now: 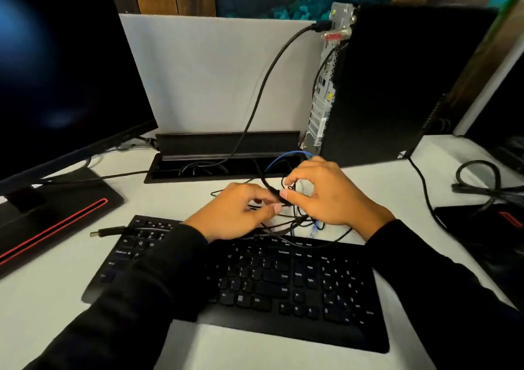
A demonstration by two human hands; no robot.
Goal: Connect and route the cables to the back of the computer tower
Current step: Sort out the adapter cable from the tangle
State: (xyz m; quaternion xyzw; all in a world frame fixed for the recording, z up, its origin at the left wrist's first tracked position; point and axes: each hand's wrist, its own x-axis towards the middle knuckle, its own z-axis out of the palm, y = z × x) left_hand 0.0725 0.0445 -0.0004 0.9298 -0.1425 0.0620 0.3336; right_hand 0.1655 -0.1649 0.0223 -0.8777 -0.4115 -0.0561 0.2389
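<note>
Pinching a thin black cable (272, 191) between thumb and forefinger, my right hand (320, 194) works over a tangle of cables (295, 219) lying just behind the keyboard (255, 281), while my left hand (235, 211) pinches another strand of the same tangle. A blue cable (286, 155) loops past my right knuckles. The computer tower (397, 86) stands upright behind, rear panel facing left, with a thick black cable (263, 86) already plugged in near its top.
</note>
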